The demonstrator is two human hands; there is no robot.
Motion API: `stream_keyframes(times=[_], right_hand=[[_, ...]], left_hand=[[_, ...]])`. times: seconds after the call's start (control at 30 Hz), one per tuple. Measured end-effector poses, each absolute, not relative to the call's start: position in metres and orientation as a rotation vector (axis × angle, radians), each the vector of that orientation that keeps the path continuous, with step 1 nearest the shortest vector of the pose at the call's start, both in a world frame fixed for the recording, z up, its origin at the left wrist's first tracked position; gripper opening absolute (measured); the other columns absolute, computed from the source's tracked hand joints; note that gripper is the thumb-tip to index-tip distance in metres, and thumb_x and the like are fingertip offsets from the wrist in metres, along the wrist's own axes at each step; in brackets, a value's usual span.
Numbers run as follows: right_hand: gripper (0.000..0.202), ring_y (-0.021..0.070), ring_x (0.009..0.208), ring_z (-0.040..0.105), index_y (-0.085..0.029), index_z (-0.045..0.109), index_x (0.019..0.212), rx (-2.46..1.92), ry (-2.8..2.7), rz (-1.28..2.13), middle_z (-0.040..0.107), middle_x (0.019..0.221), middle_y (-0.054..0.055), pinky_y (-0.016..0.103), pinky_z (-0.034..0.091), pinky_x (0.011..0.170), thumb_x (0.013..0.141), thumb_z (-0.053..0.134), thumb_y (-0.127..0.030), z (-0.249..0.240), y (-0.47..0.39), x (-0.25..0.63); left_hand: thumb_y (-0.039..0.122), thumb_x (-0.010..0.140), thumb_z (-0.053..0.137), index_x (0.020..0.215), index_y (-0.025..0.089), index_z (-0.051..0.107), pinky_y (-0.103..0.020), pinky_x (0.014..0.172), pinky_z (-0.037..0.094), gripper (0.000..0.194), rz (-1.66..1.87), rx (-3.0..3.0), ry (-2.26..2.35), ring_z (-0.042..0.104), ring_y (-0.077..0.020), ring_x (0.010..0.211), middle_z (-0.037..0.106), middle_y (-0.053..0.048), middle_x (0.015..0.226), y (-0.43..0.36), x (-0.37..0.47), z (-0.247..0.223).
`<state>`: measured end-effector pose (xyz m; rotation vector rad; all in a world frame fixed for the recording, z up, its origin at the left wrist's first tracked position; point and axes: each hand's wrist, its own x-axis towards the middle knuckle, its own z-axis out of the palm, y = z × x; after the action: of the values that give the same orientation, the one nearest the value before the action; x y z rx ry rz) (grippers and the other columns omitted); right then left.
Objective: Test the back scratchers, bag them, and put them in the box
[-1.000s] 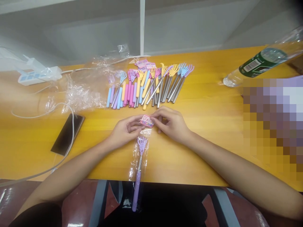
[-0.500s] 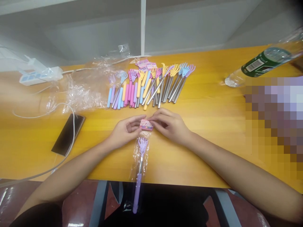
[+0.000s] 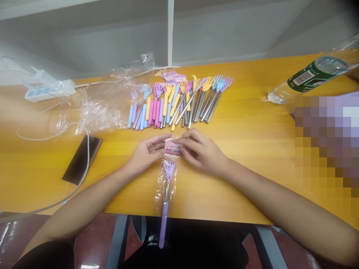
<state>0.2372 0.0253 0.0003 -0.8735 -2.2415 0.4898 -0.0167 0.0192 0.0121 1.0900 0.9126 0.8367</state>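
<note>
A purple back scratcher (image 3: 164,220) lies in a clear plastic sleeve (image 3: 158,186), its claw up and its handle reaching past the table's front edge. At the sleeve's top is a small pink card (image 3: 172,147). My left hand (image 3: 146,155) pinches the card's left edge between thumb and fingers. From the right, my right hand (image 3: 203,151) has its fingers on the card's upper and right edges, gripping it. Several loose scratcher heads (image 3: 206,84), metal rods (image 3: 198,106) and coloured handles (image 3: 150,112) lie in a row beyond my hands.
Clear plastic bags (image 3: 98,108) lie at the back left beside a white power strip (image 3: 50,90). A phone (image 3: 81,160) with a white cable rests at the left. A green-labelled bottle (image 3: 305,76) is at the right, near a blurred patch.
The packaged scratcher has shifted slightly up towards the card. My right fingers have moved across the card's top edge, and my left hand stays at its left side.
</note>
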Motion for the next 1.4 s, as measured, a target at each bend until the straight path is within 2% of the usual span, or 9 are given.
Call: stream_keyframes(times=[0.43,0.57,0.77,0.9,1.1,1.4], right_hand=[[0.048,0.0169,0.081,0.059,-0.028,0.062,0.146,-0.799,-2.231,0.615,0.057,0.121,0.01,0.035,0.053,0.071,0.101,0.055,-0.014,0.0001,0.0267,0.238],[0.051,0.0165,0.079,0.058,-0.03,0.061,0.148,-0.806,-2.216,0.641,0.058,0.122,0.01,0.035,0.053,0.07,0.1,0.055,-0.013,-0.0017,0.0257,0.2379],[0.052,0.0188,0.087,0.062,-0.031,0.06,0.149,-0.758,-2.217,0.695,0.058,0.122,0.01,0.034,0.054,0.072,0.101,0.055,-0.012,0.0005,0.0259,0.2381],[0.053,0.0185,0.083,0.061,-0.029,0.056,0.149,-0.805,-2.217,0.758,0.06,0.119,0.009,0.034,0.055,0.07,0.099,0.056,-0.012,0.0031,0.0257,0.2374],[0.04,0.0144,0.074,0.056,-0.026,0.061,0.136,-0.802,-2.163,0.824,0.058,0.117,0.008,0.033,0.052,0.065,0.099,0.056,-0.013,0.003,0.0251,0.2361],[0.036,0.0134,0.074,0.055,-0.028,0.063,0.132,-0.762,-2.131,0.814,0.054,0.111,0.007,0.032,0.052,0.064,0.101,0.056,-0.012,0.0042,0.0253,0.2356]], left_hand=[[0.03,0.087,0.088,0.144,0.016,0.07,-0.05,0.12,0.052,0.061,0.852,1.087,0.903,0.07,-0.0311,0.134,0.072,-0.019,0.143,0.0188,-0.0154,0.013],[0.027,0.089,0.086,0.145,0.018,0.069,-0.048,0.122,0.052,0.059,0.862,1.093,0.897,0.069,-0.0292,0.136,0.072,-0.017,0.145,0.018,-0.0152,0.0139],[0.026,0.089,0.086,0.145,0.021,0.069,-0.047,0.122,0.051,0.058,0.862,1.083,0.879,0.067,-0.0281,0.137,0.07,-0.015,0.147,0.0173,-0.015,0.0128],[0.027,0.088,0.087,0.145,0.019,0.069,-0.047,0.121,0.052,0.06,0.871,1.08,0.871,0.067,-0.0296,0.137,0.07,-0.016,0.147,0.0179,-0.0148,0.0128],[0.028,0.088,0.087,0.146,0.021,0.068,-0.047,0.119,0.054,0.061,0.844,1.079,0.855,0.068,-0.0301,0.136,0.069,-0.017,0.148,0.0187,-0.0146,0.0146],[0.025,0.089,0.086,0.146,0.022,0.068,-0.047,0.119,0.054,0.06,0.839,1.097,0.876,0.07,-0.0284,0.133,0.07,-0.015,0.148,0.0185,-0.0148,0.0105]])
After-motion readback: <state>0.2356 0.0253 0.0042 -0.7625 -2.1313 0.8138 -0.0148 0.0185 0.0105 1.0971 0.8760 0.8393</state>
